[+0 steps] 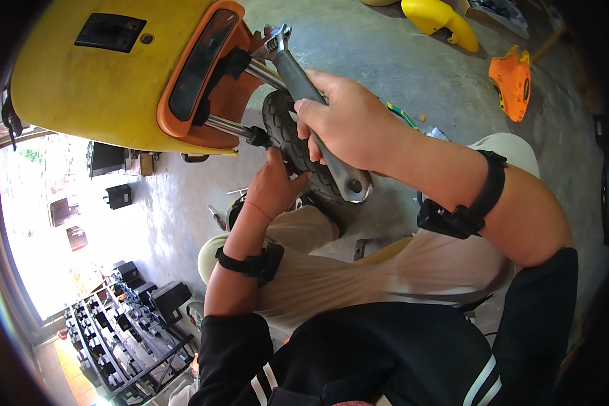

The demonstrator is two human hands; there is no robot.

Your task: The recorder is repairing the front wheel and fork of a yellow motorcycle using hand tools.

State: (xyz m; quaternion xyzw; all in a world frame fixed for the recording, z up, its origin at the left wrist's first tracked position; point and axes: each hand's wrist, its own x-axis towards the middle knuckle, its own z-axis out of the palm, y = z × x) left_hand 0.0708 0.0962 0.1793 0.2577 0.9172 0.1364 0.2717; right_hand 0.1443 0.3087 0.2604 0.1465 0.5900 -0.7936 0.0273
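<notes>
My right hand (338,118) is closed round the grey handle of a large adjustable wrench (291,71), whose head is up beside the upper fork tube (262,73) of a yellow-and-orange scooter (88,88); I cannot tell whether the jaws touch it. Below, my left hand (274,186) grips around the lower fork end, near a black collar (257,135) on the chromed tube (227,125); what exactly its fingers hold is hidden. The black tyre (281,115) lies behind both hands, partly covered by the wrench and my right hand.
Yellow (440,24) and orange (509,81) body panels lie on the concrete floor (379,47) to the upper right. A metal rack of black parts (122,338) stands lower left, beside a bright doorway (27,223). Small tools (216,216) lie near my left knee.
</notes>
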